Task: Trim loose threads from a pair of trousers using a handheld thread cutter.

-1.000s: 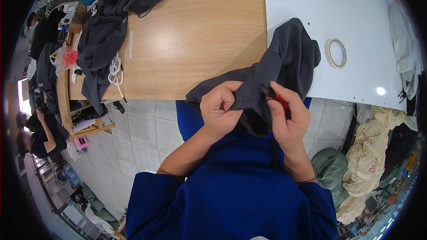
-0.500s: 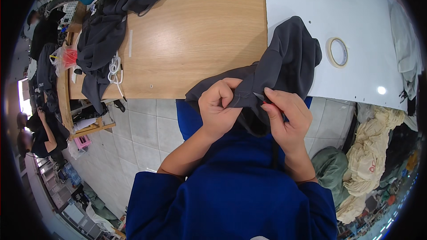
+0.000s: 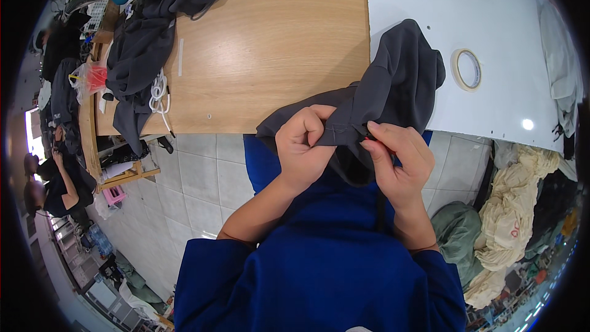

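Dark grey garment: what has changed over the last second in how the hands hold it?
Little. Both hands kept their pinch on the dark grey garment. The left hand has closed its fingers tighter over the stitched edge; the right hand shifted slightly, a small red thing remaining at its fingertips. The tape roll and wooden table stayed put.

A clear plastic bag (image 3: pixel 91 79) with something red inside lies at the far left end of the desk (image 3: pixel 258 55), beside a heap of dark clothes. Past that end, below the desk edge, a small pink box (image 3: pixel 114 195) sits on a low wooden shelf. No labels, signs or screens can be made out anywhere; things at the left rim are too small and bent to tell.
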Demonstrator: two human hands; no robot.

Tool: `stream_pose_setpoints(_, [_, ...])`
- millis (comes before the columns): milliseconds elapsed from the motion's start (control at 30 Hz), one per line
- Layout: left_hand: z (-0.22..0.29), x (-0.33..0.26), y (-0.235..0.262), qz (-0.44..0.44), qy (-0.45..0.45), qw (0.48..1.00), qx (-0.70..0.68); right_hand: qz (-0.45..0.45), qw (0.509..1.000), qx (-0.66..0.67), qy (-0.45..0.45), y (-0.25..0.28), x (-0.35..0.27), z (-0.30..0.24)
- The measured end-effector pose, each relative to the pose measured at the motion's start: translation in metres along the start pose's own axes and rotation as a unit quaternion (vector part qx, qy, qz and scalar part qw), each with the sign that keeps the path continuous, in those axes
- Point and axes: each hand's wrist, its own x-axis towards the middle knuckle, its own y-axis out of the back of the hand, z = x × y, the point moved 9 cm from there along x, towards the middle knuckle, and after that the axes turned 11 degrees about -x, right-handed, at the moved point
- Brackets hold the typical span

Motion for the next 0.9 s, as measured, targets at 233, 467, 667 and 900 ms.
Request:
stream_pose_setpoints(233, [0.000,-0.001,-0.001,0.000,0.013,0.999,-0.033,-0.005,0.999,0.044,-0.025,0.004,-0.003,0.004])
stream_pose_setpoints(467, [0.001,-0.002,-0.003,0.036,0.038,0.997,-0.053,-0.036,0.994,0.081,-0.066,-0.001,-0.006,0.010])
stream_pose_setpoints(667, [-0.007,-0.002,-0.014,-0.079,0.132,0.986,-0.061,-0.078,0.954,0.230,-0.175,-0.016,-0.014,0.027])
stream_pose_setpoints(900, [-0.019,-0.005,-0.014,-0.073,0.246,0.951,-0.172,-0.025,0.998,0.054,-0.014,-0.023,0.005,0.007])
